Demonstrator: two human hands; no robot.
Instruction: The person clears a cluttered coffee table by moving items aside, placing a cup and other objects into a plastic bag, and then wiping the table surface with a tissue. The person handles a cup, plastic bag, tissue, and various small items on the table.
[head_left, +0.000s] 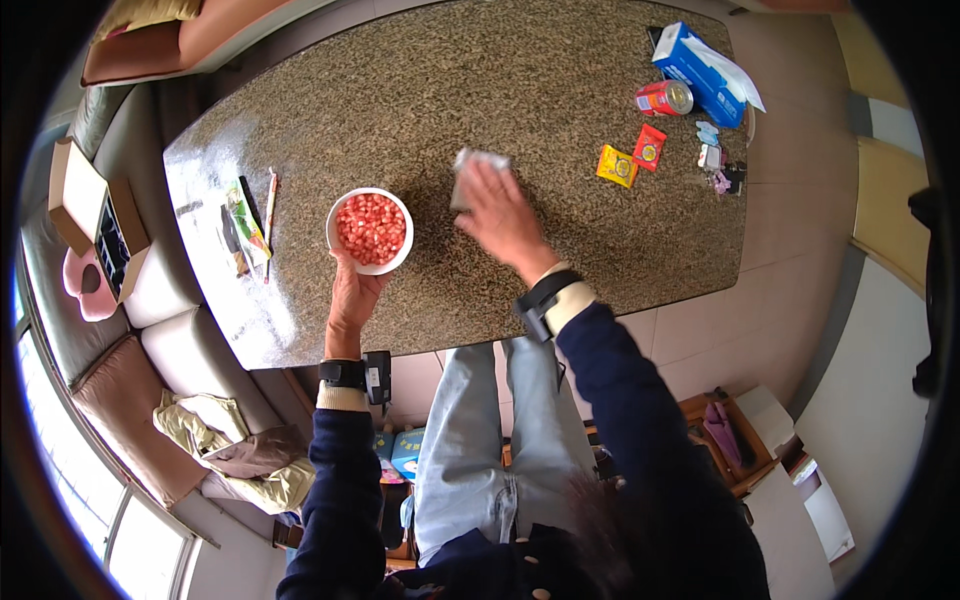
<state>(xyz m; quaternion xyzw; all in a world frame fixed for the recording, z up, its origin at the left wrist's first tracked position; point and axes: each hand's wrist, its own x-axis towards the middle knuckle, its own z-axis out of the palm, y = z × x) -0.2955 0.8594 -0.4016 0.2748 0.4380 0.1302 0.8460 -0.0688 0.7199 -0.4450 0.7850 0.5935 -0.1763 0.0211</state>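
Note:
A white bowl (409, 238) stands at the left middle of the granite table, filled with small red pieces of diced food (370, 229). My left hand (355, 294) grips its near rim, with the thumb on the left side. To the right of the bowl, my right hand (499, 214) lies palm down over a crumpled white tissue (484, 159) on the tabletop. Most of the tissue is hidden under the fingers, and the hand is somewhat blurred. Each wrist wears a black strap with a device on it.
At the right of the granite table (420, 90) lie a yellow packet (617, 166), a red packet (649, 147), a red can (664, 98) and a blue tissue box (697, 75). A green pouch (249, 223) and a thin stick (270, 225) lie left. A sofa (176, 352) borders the left side.

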